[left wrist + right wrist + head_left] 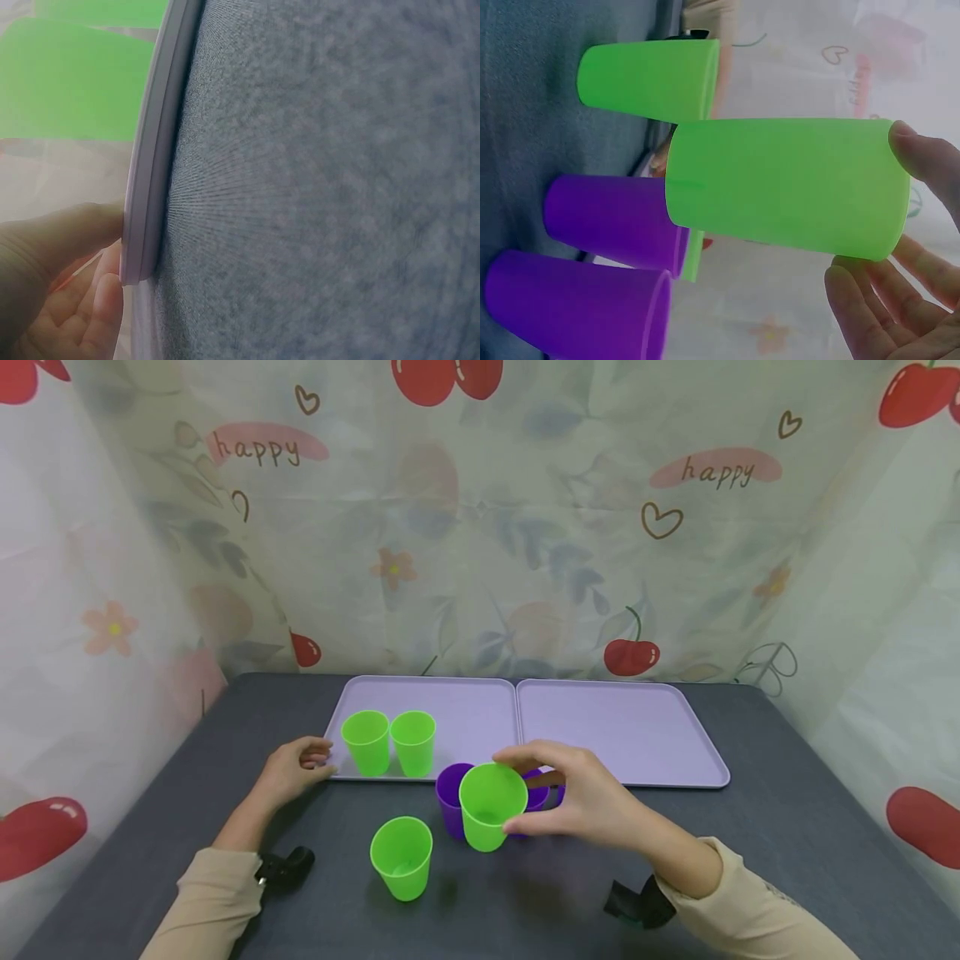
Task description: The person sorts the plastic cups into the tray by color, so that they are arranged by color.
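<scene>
My right hand (pixel 577 789) pinches a green cup (pixel 487 806) near its rim, thumb on one side and fingers on the other. In the right wrist view this cup (pixel 787 187) is held above the table, with two purple cups (pixel 615 221) beyond it. From the head view, the held cup partly covers a purple cup (pixel 451 802); more purple shows behind my fingers. Another green cup (pixel 402 860) stands nearer the front. My left hand (pixel 292 770) grips the left front corner of the left lilac tray (pixel 472 718), thumb against its rim (pixel 150 172).
Two green cups (pixel 366 745) stand side by side on the left tray. A second lilac tray (pixel 615 727) lies against it on the right. The dark table (pixel 300 918) is enclosed by a patterned curtain (pixel 480 527) at the back and sides.
</scene>
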The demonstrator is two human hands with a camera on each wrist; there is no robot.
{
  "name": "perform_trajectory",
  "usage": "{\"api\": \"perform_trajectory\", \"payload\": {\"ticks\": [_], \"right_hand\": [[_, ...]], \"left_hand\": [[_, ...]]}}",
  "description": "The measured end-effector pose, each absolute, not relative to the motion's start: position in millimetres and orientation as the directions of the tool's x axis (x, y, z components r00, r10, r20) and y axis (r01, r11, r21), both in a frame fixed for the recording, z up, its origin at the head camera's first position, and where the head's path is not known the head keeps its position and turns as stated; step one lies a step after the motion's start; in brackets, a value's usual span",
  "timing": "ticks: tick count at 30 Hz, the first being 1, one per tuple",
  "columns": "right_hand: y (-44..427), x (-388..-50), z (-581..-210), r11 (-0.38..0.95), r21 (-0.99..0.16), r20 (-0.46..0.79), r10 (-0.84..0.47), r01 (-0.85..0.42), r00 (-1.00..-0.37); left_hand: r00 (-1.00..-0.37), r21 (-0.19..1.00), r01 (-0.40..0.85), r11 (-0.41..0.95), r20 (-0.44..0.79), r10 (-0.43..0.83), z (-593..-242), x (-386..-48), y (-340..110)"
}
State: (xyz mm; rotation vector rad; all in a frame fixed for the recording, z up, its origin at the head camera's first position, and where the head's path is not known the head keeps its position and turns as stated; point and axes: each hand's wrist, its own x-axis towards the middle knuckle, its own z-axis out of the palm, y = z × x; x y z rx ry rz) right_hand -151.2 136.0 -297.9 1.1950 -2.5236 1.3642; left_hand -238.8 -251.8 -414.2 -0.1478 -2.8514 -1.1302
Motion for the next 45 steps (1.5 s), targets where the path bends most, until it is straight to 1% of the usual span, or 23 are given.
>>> {"api": "perform_trajectory", "payload": {"ticks": [6, 11, 22, 38, 45], "right_hand": [[139.2, -155.9, -290.5, 0.341, -0.683, 0.365, -0.606, -0.646, -0.707], [141.1, -160.7, -285.6, 0.351, -0.695, 0.349, -0.598, -0.628, -0.721], [145.5, -174.2, -275.4, 0.360, -0.696, 0.360, -0.574, -0.622, -0.735], [146.7, -196.7, -265.0, 0.398, -0.680, 0.349, -0.563, -0.616, -0.749], [146.5, -206.7, -260.2, 0.391, -0.691, 0.338, -0.568, -0.607, -0.751]], "left_hand": [[-0.993, 0.681, 0.113, 0.723, 0.100, 0.061, -413.7, -237.9, -251.1], [-0.994, 0.681, 0.106, 0.725, 0.098, 0.054, -413.3, -237.5, -250.2], [-0.996, 0.681, 0.087, 0.727, 0.083, 0.041, -412.5, -238.4, -249.0], [-0.995, 0.682, 0.096, 0.725, 0.092, 0.045, -413.9, -238.7, -250.5], [-0.995, 0.681, 0.096, 0.726, 0.087, 0.050, -414.0, -238.8, -250.7]]}}
